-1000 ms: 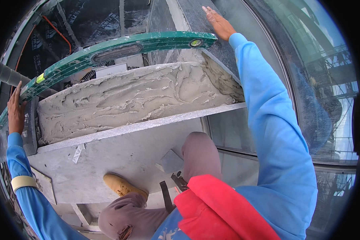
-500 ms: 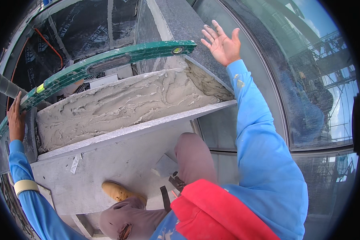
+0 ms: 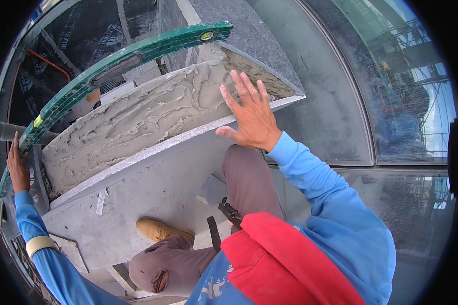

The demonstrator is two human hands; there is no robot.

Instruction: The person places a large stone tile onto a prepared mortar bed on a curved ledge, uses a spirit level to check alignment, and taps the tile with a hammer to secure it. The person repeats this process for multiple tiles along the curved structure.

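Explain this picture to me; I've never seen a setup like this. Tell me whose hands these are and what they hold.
There is no machine here: these are a person's own bare hands. The view comes from a wide fisheye camera worn on the head, looking down, so straight edges look bent. Before the person lies a long strip of rough grey mortar. The left hand is at the left end of a green spirit level; how firmly it grips is unclear. The right hand is spread open and holds nothing.

Blue sleeves [image 3: 315, 175], cream left-arm band [image 3: 39, 244], red cloth [image 3: 285, 259], mauve trousers [image 3: 250, 178] (seemingly ripped), tan boot [image 3: 160, 230]
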